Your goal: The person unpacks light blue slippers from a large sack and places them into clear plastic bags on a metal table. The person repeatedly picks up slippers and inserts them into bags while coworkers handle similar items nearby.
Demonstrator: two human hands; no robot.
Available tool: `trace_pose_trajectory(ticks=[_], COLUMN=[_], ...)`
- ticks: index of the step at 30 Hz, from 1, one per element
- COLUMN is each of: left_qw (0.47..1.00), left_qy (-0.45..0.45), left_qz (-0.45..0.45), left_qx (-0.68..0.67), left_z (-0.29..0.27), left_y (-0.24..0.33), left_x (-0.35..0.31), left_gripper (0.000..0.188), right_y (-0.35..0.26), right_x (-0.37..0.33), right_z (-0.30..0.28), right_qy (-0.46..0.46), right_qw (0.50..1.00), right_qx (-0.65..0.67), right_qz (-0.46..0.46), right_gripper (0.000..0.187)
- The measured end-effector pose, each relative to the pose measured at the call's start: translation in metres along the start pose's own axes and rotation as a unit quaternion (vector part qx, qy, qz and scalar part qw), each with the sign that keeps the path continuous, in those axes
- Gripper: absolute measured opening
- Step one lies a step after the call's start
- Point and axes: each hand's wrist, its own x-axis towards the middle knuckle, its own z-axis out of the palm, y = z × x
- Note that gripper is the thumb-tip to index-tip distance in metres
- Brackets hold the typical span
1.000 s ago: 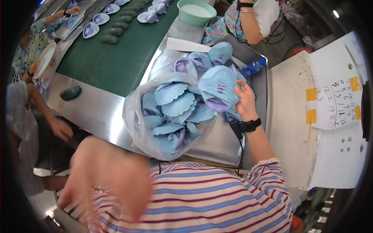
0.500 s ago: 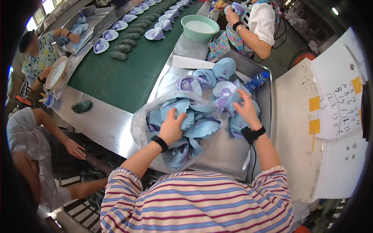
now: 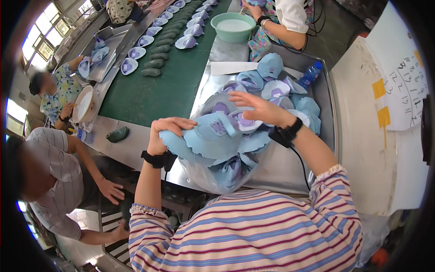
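My left hand point(image 3: 166, 132) grips the edge of a light-blue shoe upper point(image 3: 212, 138), fingers over its top; a second upper seems bunched under the same hand. Beneath lies a clear plastic bag point(image 3: 199, 174) filled with more blue uppers with purple linings. My right hand point(image 3: 259, 110) hovers over the bag's far right side, fingers stretched out and apart, holding nothing. Just below it an upper with a purple lining point(image 3: 244, 121) shows. Beyond the bag several loose uppers point(image 3: 271, 65) are heaped in the metal tray point(image 3: 329, 104).
A capped plastic bottle point(image 3: 311, 75) leans in the tray's far right corner. The green conveyor belt point(image 3: 131, 102) carries rows of uppers and dark shoe lasts point(image 3: 155, 63). A green basin point(image 3: 232, 28) stands ahead. Co-workers sit left and far right. A white board point(image 3: 362, 136) stands right.
My left hand has moved left and taken hold of a shoe upper at the bag's left side. My right hand has shifted left from the loose heap to over the bag. The view has turned slightly.
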Motion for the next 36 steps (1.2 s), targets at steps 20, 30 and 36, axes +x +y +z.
trace_pose_trajectory(ticks=[20,30,36], left_qw=[0.949,0.937,0.943], left_qy=[0.219,0.255,0.21], left_qz=[-0.168,-0.078,-0.225], left_qx=[-0.151,-0.224,-0.123], left_z=[0.054,0.062,0.087], left_y=[-0.041,-0.044,-0.045], left_x=[-0.033,-0.005,-0.025], left_gripper=[0.061,0.041,0.065], right_y=[-0.034,-0.023,-0.042], right_x=[-0.05,-0.068,-0.055], right_z=[0.066,0.017,0.058], right_qy=[0.138,0.102,0.192], right_qw=[0.974,0.988,0.919], right_qx=[-0.166,0.05,-0.325], right_qz=[-0.064,-0.103,-0.11], right_gripper=[0.079,0.069,0.045])
